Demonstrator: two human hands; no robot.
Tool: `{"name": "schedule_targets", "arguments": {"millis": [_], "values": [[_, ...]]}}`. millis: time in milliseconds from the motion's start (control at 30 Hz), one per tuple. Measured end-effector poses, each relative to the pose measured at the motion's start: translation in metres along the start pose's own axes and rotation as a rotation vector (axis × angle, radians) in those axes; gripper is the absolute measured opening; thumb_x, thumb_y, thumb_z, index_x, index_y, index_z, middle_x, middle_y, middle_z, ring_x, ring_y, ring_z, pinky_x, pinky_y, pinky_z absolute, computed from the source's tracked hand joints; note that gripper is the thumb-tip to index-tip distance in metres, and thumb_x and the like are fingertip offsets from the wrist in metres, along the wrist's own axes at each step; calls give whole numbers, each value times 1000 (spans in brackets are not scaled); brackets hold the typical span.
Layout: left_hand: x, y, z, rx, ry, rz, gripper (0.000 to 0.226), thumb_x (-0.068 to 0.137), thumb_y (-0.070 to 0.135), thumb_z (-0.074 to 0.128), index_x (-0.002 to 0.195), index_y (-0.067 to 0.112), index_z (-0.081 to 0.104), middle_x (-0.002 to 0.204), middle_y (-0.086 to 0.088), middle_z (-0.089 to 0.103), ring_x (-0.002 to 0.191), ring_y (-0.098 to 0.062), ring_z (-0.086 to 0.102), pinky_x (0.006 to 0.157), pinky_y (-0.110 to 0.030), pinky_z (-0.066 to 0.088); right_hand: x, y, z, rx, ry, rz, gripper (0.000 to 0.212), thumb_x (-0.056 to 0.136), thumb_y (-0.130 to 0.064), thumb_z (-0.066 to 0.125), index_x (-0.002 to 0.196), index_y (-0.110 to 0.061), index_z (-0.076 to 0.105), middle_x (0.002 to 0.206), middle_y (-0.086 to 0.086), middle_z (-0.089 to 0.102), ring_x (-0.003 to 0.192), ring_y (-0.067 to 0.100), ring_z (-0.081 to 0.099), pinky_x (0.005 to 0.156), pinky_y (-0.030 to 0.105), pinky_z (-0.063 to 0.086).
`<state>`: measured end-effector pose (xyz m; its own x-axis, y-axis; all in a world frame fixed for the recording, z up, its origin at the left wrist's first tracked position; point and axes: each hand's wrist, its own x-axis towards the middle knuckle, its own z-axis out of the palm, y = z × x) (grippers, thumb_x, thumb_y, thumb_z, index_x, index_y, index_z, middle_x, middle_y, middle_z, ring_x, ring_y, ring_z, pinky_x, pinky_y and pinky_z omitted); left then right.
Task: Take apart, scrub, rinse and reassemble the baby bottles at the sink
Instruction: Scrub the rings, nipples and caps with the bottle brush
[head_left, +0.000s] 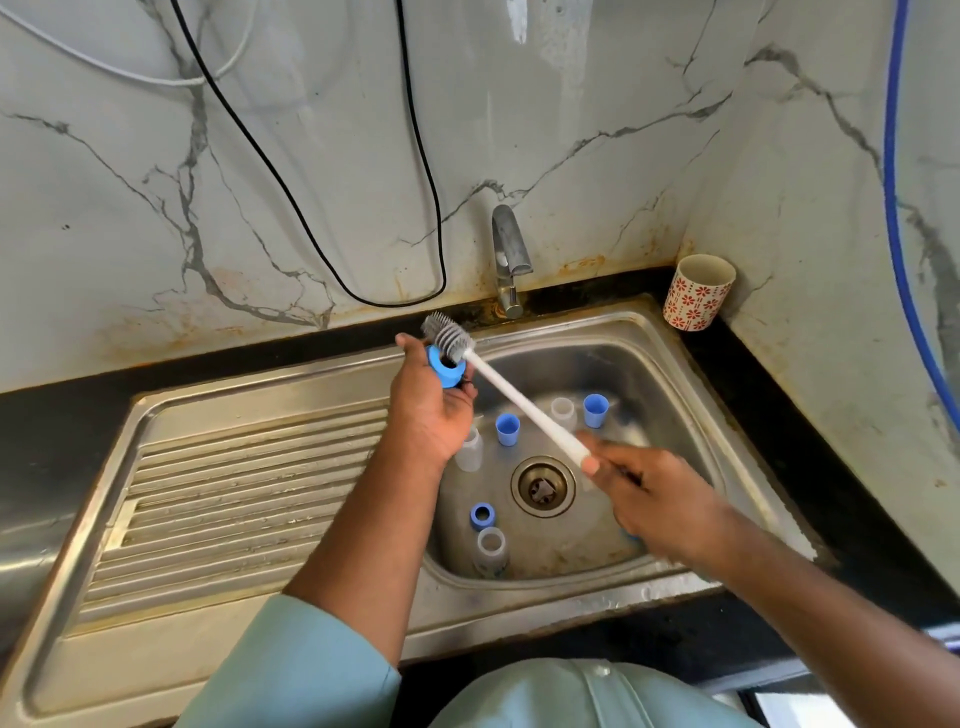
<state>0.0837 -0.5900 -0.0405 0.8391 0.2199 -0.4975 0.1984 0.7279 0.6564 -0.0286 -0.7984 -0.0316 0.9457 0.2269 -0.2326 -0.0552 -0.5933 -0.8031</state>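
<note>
My left hand (431, 410) grips a blue screw ring (445, 370) above the sink's left rim. My right hand (654, 499) holds the white handle of a bottle brush (519, 400); its grey bristled head (449, 338) lies against the ring. In the steel sink basin (675, 395) stand two blue caps (507, 429) (595, 410), another blue ring (482, 515) and three clear bottles (491, 551) (470, 449) (563, 411), all apart from each other.
The tap (508, 260) rises behind the basin, with no water running. A drain (543, 486) sits at the basin's middle. The ribbed draining board (234, 493) lies to the left. A red-flowered cup (698, 293) stands in the back right corner. Black cables (311, 218) hang on the marble wall.
</note>
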Motion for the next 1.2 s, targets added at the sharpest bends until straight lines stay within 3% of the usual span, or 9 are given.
{"name": "schedule_targets", "arguments": {"millis": [300, 467, 633, 733, 833, 900, 967, 1033, 1200], "values": [[9, -16, 6, 109, -30, 89, 41, 99, 47, 45, 121, 17, 63, 96, 0, 65, 82, -11, 56, 75, -24, 44, -4, 16, -12, -6, -29, -49, 27, 100, -35, 45, 115, -57, 48, 52, -12, 49, 44, 3, 40, 42, 17, 34], [9, -45, 10, 247, -93, 86, 35, 96, 45, 53, 115, 18, 65, 92, -3, 62, 69, -13, 54, 60, -22, 43, 5, 57, -29, 71, 69, 210, 24, 100, -41, 45, 121, -42, 57, 63, -1, 51, 41, 6, 41, 39, 22, 38], [43, -118, -9, 617, -25, -123, 44, 80, 22, 80, 114, 6, 57, 90, -10, 62, 71, -19, 62, 52, -26, 52, 8, 91, -46, 205, 112, 185, 18, 95, -46, 49, 102, -60, 59, 52, -9, 48, 48, 10, 41, 47, 29, 39], [67, -172, -21, 1028, -130, -213, 18, 84, 21, 77, 92, 8, 66, 79, -7, 61, 71, -19, 58, 62, -28, 54, 17, 111, -56, 201, 97, 216, 23, 96, -44, 49, 114, -56, 56, 53, -8, 45, 49, 9, 41, 48, 30, 39], [88, -220, -30, 1662, -348, -109, 36, 80, 43, 77, 74, 16, 54, 72, -2, 54, 72, -21, 54, 64, -31, 45, 27, 123, -63, 191, 69, 192, 23, 97, -41, 48, 103, -63, 52, 50, -10, 44, 47, 7, 41, 46, 29, 42], [95, -246, -31, 1948, -493, -59, 49, 73, 48, 81, 95, 14, 53, 94, -5, 54, 91, -27, 55, 73, -34, 42, 35, 130, -66, 187, 40, 180, 27, 96, -43, 48, 97, -70, 51, 54, -7, 43, 50, 10, 42, 47, 31, 43], [101, -270, -31, 2092, -606, -84, 76, 67, 47, 85, 122, 13, 46, 119, -12, 50, 110, -35, 52, 87, -43, 45, 44, 137, -71, 170, 18, 190, 27, 95, -46, 48, 101, -72, 50, 54, -8, 42, 51, 10, 41, 49, 31, 44], [103, -283, -35, 2219, -641, -47, 97, 64, 50, 85, 138, 16, 34, 130, -14, 46, 121, -39, 47, 97, -48, 41, 51, 143, -74, 149, 7, 202, 29, 96, -45, 49, 111, -70, 49, 53, -11, 43, 49, 7, 40, 47, 30, 44], [109, -299, -50, 2165, -647, -95, 98, 62, 47, 87, 137, 15, 32, 130, -15, 44, 121, -38, 46, 95, -44, 41, 63, 156, -84, 108, 9, 197, 32, 97, -42, 50, 115, -68, 47, 58, -8, 44, 52, 9, 44, 52, 42, 52]]}}
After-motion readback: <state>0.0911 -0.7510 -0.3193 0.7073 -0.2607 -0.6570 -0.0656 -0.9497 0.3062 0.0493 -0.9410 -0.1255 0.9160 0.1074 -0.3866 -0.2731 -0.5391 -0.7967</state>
